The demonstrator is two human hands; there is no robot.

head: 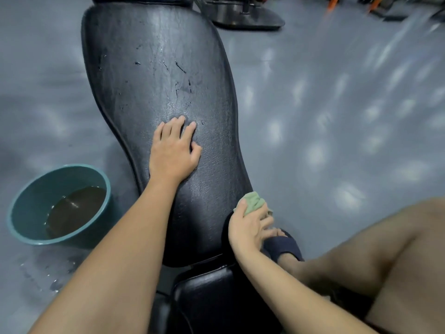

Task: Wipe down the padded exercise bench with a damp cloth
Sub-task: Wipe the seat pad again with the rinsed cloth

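The black padded bench (154, 75) runs from the top of the view down to the bottom centre, its worn surface glistening and cracked in spots. My left hand (173, 150) rests flat on the pad near its middle, fingers straight. My right hand (250, 225) grips a bunched pale green cloth (254, 202) against the bench's right side edge, low down. A second black pad (212, 300) lies below the seam at the bottom.
A teal basin (101, 179) with dark water stands on the grey floor to the left of the bench, with wet splashes (48, 273) in front of it. My bent leg (385, 256) and dark slipper (286, 247) are at right. A black machine base (245, 15) sits at top.
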